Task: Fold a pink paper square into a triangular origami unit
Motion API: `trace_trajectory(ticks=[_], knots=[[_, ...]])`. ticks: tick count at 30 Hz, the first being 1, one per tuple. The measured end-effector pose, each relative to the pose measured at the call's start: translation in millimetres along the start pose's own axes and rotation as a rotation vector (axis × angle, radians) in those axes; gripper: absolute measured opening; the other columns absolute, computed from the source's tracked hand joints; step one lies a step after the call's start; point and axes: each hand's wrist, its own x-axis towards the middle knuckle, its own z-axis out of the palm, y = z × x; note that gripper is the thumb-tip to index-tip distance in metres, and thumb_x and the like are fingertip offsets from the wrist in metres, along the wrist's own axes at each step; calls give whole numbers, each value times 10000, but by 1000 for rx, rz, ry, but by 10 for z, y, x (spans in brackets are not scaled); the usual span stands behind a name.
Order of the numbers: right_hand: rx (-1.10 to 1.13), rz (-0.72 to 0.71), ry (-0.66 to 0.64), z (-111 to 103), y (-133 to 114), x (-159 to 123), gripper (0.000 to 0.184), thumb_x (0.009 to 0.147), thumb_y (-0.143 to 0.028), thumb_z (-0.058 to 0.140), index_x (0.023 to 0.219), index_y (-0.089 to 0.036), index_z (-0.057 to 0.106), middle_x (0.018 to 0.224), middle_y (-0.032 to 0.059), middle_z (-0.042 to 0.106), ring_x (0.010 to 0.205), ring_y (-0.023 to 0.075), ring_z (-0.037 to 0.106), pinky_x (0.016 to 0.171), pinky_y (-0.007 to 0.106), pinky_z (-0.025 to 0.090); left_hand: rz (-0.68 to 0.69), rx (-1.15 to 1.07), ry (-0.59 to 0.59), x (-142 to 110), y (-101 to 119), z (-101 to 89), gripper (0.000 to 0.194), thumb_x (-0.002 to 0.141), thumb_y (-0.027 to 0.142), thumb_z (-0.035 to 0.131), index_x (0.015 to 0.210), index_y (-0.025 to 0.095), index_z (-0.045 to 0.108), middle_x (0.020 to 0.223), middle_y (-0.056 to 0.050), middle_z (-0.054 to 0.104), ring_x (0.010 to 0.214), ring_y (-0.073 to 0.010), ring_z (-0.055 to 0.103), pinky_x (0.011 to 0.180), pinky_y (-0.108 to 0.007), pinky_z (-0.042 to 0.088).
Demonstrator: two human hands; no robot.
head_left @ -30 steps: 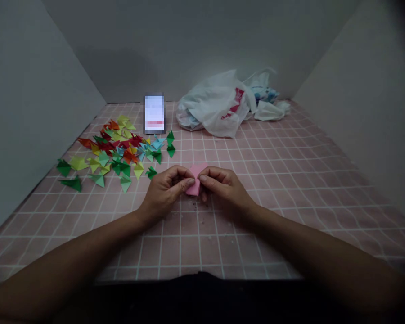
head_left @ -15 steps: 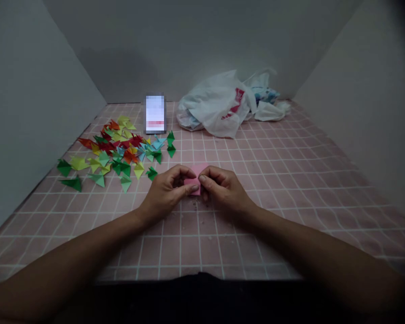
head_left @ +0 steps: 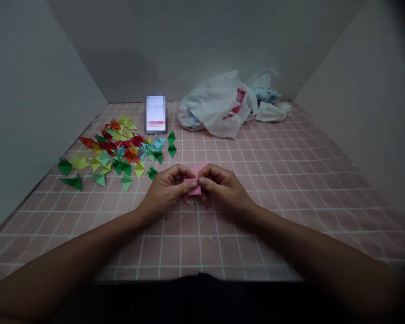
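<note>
Head view: hands (head_left: pixel 166 188) pinch pink paper (head_left: pixel 195 191) well inside tablecloth (head_left: pixel 290 166) edges.

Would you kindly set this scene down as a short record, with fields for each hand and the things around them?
left hand: pinches pink paper
right hand: pinches the same paper
left side: folded paper shapes, many colours
back: phone, screen lit, content blurred; white plastic bag to its right
surface: pink cloth with pale grid lines
</note>
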Motion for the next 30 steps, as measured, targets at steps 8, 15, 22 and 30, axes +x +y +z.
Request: trace_trajectory(ticks=[8,15,22,30], knots=[[-140,12,-7,-8,-46,1,207,879,-337,629,762,-178,569,597,-38,568,519,92,508,513,238,378,26,98,-46,19,-14,-19,244,763,258,752,917,159,590,736,16,622,609,-98,606,475,-180,538],[-378,-29,44,-11,-50,-7,239,903,-334,592,719,-183,564,592,-28,550,530,102,480,508,247,349,5,138,-38,29,-1,-28,298,746,261,748,972,175,574,751,28,622,593,-91,594,500,-186,518],[-370,-97,190,-24,-20,-2,223,914,-323,576,738,-187,560,594,-37,525,520,98,456,514,254,349,-120,162,-69,44,38,-44,209,804,335,682,786,138,615,627,23,608,515,-73,547,507,-195,460],[-339,-88,93,-24,-57,16,205,885,-319,633,739,-183,586,650,-24,562,559,98,477,520,251,363,-112,200,-50,41,56,-45,241,807,343,696,698,143,616,575,27,579,484,-71,515,474,-189,410]])
